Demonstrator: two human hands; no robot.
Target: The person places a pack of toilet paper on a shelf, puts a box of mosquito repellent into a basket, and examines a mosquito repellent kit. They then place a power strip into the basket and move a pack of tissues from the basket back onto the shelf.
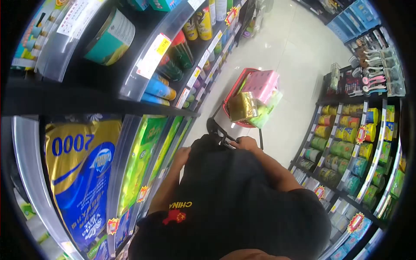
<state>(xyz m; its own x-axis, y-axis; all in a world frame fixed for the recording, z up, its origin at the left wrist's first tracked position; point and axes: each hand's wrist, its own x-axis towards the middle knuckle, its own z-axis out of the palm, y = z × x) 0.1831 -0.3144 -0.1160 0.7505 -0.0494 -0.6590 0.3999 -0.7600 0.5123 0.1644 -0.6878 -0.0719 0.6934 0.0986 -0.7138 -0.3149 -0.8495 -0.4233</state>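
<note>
Packages [262,83] sat in the red basket [225,107] at one o'clock, its long axis seemingly running from seven toward one. The right hand's [246,143] fingers gripped the black handle [224,134]; the left hand [182,156], at the handle's eight o'clock, was too hidden to tell. Steering seemed underway; the next move called for a steady grip.

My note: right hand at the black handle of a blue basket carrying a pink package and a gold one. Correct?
Not quite: the head view shows the basket is red, not blue. The right hand at its black handle, the pink package and the gold one stand as noted.
</note>
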